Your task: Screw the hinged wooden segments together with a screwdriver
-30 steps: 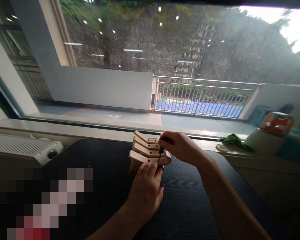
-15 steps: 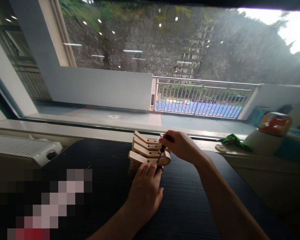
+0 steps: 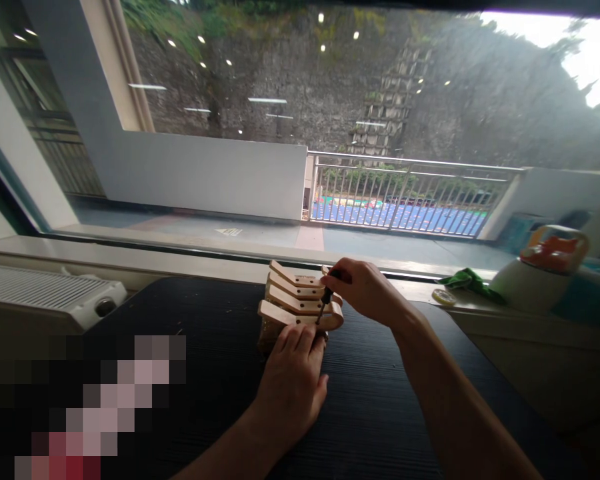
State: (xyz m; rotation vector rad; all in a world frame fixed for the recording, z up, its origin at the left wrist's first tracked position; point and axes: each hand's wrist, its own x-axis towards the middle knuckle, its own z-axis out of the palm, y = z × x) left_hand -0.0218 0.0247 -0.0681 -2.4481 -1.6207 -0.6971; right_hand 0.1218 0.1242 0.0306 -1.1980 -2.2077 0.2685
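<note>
Several bent wooden hooks (image 3: 280, 311), with dark screw holes or screw heads, lie side by side on a rough brown block or stack (image 3: 269, 337) on a black table. My left hand (image 3: 291, 373) bears on the near side of the nearest hook, its fingers curled over the edge; their undersides are hidden. My right hand (image 3: 357, 283) is closed around the dark handle of a screwdriver (image 3: 326, 297). The screwdriver's shaft slants down, its tip at a hole or screw in the nearest hook, just beyond my left fingertips.
The black table (image 3: 205, 400) reaches up to a window sill (image 3: 220, 267). A white radiator (image 3: 45, 293) stands at left. On the sill at right are a green cloth (image 3: 467, 281), a roll of tape (image 3: 444, 297) and a white container with an orange top (image 3: 525, 273). A blurred patch covers the lower left.
The view has shifted very slightly. Both hands keep their places, and the screwdriver tip stays on the nearest hook.
</note>
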